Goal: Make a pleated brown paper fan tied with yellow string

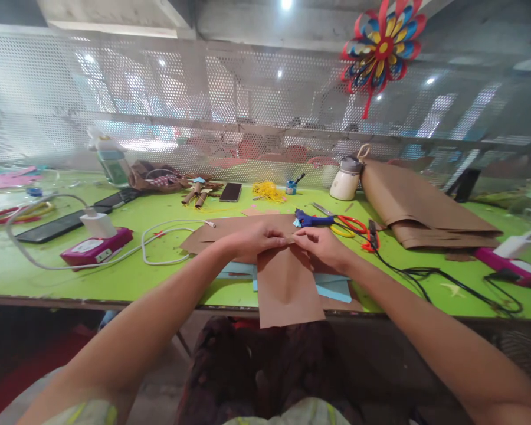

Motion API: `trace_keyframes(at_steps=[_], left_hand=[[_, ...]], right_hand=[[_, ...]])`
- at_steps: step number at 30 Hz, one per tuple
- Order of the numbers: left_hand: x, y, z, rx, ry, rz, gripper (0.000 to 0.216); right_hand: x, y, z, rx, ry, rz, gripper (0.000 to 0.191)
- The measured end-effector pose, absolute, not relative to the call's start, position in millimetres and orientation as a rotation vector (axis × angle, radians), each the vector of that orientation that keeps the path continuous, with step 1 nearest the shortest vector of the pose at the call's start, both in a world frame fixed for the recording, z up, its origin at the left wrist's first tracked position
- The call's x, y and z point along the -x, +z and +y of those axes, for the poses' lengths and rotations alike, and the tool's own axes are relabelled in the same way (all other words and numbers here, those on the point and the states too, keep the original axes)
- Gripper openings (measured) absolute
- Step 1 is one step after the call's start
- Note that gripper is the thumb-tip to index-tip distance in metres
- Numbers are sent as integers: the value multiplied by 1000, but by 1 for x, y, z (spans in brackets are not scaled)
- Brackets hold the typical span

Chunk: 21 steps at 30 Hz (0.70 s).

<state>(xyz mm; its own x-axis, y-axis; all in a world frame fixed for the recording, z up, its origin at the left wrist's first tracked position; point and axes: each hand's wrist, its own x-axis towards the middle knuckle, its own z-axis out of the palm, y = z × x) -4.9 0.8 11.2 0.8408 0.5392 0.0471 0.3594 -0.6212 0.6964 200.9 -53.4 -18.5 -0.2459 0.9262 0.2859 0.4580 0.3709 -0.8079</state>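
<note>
A sheet of brown paper (pixel 287 289) hangs over the table's front edge, its far end pinched between my two hands. My left hand (pixel 265 238) closes thumb and fingers on that far end from the left. From the right, my right hand (pixel 321 243) pinches the same end, fingertips almost touching the left ones. The sheet bulges slightly down its middle. Beneath it lie light blue paper pieces (pixel 334 289) and more brown paper (pixel 216 231). Just beyond my right hand rests a blue glue gun (pixel 316 219), with orange-handled scissors (pixel 351 223) beside it.
Folded brown paper (pixel 425 200) and a white flask (pixel 346 180) stand at the right. A black cable (pixel 420 273) trails there. At the left are a magenta power strip (pixel 98 247), white cable (pixel 145 242) and rolled brown tubes (pixel 197 192). A phone (pixel 230 192) and yellow strands (pixel 269 190) lie behind.
</note>
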Motion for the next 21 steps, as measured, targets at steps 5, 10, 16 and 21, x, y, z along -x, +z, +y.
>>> trace_keyframes(at_steps=[5,10,16,21], left_hand=[[3,7,3,-2369,322,653,43],[0,5,1,-2467,338,671,42],[-4,6,-5,-2535,445,733,37],[-4,10,-8,-2601,482,745,31]], right_hand=[[-197,-23,-54,1163,1135,-1622,37],[-196,-21,-53,1144,1168,-1494,34],[-196,-18,-52,1067,1158,-1384,29],[-198,-21,-51,1012,1189,-1355,26]])
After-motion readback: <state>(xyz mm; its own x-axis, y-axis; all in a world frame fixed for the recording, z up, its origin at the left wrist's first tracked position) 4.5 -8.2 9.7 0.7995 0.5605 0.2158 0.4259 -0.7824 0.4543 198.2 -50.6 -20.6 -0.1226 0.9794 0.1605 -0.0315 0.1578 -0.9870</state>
